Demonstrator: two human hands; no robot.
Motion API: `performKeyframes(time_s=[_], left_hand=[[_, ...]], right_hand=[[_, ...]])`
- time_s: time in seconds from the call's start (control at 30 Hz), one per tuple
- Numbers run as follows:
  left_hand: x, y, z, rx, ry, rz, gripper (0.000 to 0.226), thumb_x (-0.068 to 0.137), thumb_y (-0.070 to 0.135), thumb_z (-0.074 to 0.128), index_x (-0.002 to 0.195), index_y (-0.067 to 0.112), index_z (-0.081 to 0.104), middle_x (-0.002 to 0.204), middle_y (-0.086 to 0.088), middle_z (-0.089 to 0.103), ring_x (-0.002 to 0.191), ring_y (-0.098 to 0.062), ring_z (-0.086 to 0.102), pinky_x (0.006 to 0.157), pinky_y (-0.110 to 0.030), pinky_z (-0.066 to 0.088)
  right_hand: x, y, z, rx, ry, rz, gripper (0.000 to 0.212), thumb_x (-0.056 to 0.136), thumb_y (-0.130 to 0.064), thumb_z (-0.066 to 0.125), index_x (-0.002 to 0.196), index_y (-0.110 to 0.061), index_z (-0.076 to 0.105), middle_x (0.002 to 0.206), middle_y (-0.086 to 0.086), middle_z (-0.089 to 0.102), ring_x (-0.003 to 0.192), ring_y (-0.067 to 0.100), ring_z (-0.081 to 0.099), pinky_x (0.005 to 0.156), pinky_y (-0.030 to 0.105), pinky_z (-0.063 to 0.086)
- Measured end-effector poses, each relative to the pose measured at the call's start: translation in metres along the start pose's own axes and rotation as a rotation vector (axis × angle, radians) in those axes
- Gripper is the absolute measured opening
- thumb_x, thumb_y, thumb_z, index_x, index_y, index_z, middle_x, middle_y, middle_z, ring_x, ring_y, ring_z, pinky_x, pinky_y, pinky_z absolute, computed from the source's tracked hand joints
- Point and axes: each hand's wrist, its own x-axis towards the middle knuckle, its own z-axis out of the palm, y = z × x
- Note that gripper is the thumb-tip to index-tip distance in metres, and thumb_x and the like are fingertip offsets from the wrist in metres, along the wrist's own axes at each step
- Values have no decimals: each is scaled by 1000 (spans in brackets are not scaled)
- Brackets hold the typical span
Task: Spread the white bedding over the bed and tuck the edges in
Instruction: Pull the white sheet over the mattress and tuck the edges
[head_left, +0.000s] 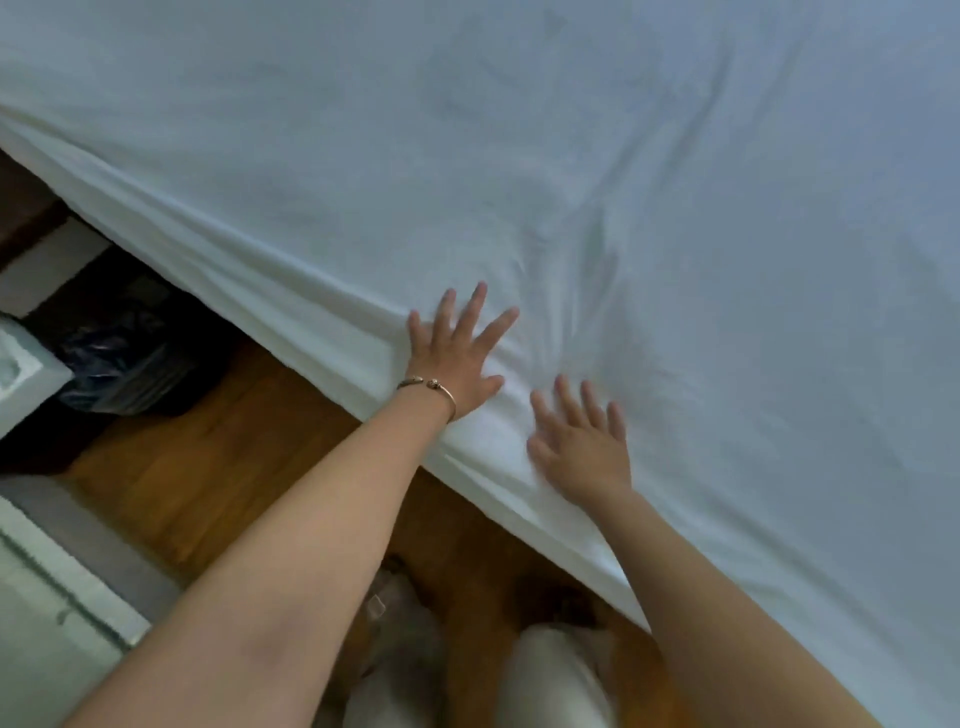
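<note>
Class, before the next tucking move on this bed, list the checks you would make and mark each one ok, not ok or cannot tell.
1. White bedding covers the bed top in view: ok.
2. Left hand flat on the bedding, fingers spread: ok.
3. Right hand flat beside it: ok.
4. Bedding smooth near the hands: not ok, creases fan out.
5. Near edge tucked under: cannot tell.
6. Wooden floor beside the bed free of trip hazards: not ok, dark bag nearby.

bedding (571, 156) on bed; left hand (457, 358) beside right hand (582, 441) | on bedding
</note>
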Motion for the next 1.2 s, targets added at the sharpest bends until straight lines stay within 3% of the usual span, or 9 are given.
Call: performKeyframes(time_s=[0.1,0.23,0.37,0.43,0.53,0.7,0.87,1.07,1.2], left_hand=[[10,-49,6,139,-212,184,83,91,65,40,143,49,-24,152,6,-37,141,-25,-32,113,-62,-3],[2,-92,21,170,-195,447,70,95,64,26,144,47,-22,149,7,-41,139,-20,-35,116,-52,-12],[-4,-146,27,209,-178,652,65,94,61,33,149,44,3,156,6,-25,145,-16,-21,119,-40,-8],[-4,-174,20,143,-112,684,58,84,54,59,139,39,45,160,-1,17,145,-22,18,117,-44,22],[-1,-205,11,-27,37,583,31,62,29,89,88,25,74,110,-7,64,97,-30,61,81,-44,55],[15,-249,-9,-130,-23,458,13,79,35,76,79,22,75,99,1,64,95,-25,57,84,-36,40],[12,-260,-3,-125,-255,469,17,97,39,50,97,27,61,98,8,66,94,-17,59,69,-27,35],[1,-272,27,-29,-485,570,17,99,32,49,104,23,62,112,3,65,107,-22,57,84,-30,40],[13,-301,21,-7,-445,669,28,95,34,55,120,25,60,122,4,59,115,-21,53,93,-33,43]], right_hand=[[-18,-34,20,79,-17,-27,50,98,-56,29,147,-46,30,162,-10,12,150,21,6,119,42,9],[10,-71,1,263,428,-23,48,85,-67,45,108,-33,71,109,-12,69,103,17,60,80,33,49],[47,-118,0,187,262,-306,57,72,-72,59,111,-32,68,110,-9,66,103,17,59,78,34,51],[56,-136,1,183,227,-245,45,67,-57,75,102,-30,71,100,-7,65,96,20,61,73,34,54],[57,-150,-2,351,302,-59,20,69,-39,84,82,-26,77,84,-7,65,85,19,62,60,32,53],[63,-162,-22,510,58,193,25,92,-43,62,104,-25,75,104,-9,67,99,14,60,74,28,45],[53,-191,-11,501,139,359,19,96,-32,57,107,-31,74,109,-13,70,103,13,61,77,28,45],[34,-232,22,334,-40,423,31,95,-14,52,110,-35,69,113,-14,65,106,15,55,80,30,44],[42,-242,22,314,33,481,21,96,-33,52,110,-37,67,115,-13,64,110,15,52,84,32,45]])
